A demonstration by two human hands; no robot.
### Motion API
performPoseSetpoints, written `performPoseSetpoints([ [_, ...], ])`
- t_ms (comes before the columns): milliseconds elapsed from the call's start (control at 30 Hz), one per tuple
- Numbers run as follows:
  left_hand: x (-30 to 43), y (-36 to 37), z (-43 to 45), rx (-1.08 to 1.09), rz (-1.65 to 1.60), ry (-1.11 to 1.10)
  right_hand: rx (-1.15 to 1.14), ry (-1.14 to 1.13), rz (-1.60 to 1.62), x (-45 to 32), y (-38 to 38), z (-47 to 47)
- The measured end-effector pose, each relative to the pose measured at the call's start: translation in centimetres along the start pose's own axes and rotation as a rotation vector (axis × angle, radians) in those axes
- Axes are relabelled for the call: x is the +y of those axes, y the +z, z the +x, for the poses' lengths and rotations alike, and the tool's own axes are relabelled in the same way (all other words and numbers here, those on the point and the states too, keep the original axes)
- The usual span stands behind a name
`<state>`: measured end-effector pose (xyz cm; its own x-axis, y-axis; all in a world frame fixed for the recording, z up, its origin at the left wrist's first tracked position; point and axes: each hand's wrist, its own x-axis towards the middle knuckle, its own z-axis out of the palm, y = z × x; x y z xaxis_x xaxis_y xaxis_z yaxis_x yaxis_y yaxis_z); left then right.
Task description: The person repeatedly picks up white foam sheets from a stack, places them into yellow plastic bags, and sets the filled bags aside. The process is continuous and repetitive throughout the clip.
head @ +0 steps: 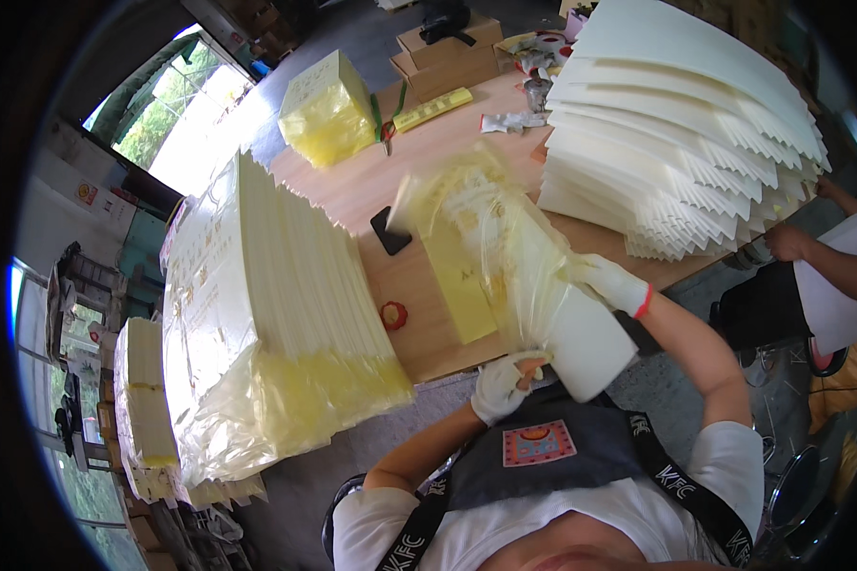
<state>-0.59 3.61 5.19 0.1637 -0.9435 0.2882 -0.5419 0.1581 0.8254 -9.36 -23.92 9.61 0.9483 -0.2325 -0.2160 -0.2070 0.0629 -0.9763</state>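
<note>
A clear, yellow-tinted plastic bag [525, 243] is partly around white sheets [589, 342] at the table's front edge; its far end is blurred. My right hand [607, 282], in a white knitted glove with a red cuff, grips the bag's right side. At the bag's near mouth is my left hand [510, 385], gloved with fingertips bare, its thumb and fingers closed on the plastic edge. Under the bag lies a yellow printed sheet [460, 285]. Left of it, a black phone [391, 230] and a red roll [393, 315] rest on the wooden table [428, 357].
A tall stack of bagged sheets [286, 285] stands left, a fanned stack of white sheets [671, 135] right. Behind are a wrapped bundle [328, 107], scissors [387, 135], a spare glove [512, 123] and cardboard boxes [450, 64]. A person's arm [828, 257] shows at right.
</note>
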Motion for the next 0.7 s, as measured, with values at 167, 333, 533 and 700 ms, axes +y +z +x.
performPoseSetpoints([
  [167, 3.6, -2.1, 11.3, 0.095, 0.236, -0.096, 0.326, -0.45, -0.489, 4.6, 3.9, 5.2],
  [333, 4.8, 0.6, 12.5, 0.058, 0.299, 0.066, 0.38, -0.362, -0.851, 5.2, 7.9, 6.1],
  [533, -4.2, 0.2, 5.7, 0.088, 0.229, -0.434, 0.526, -0.647, -1.127, 7.4, 10.4, -3.9],
  [700, -2.6, 2.8, 1.2, 0.003, 0.369, -0.075, 0.603, -0.073, -1.387, 10.1, 5.9, -1.2],
])
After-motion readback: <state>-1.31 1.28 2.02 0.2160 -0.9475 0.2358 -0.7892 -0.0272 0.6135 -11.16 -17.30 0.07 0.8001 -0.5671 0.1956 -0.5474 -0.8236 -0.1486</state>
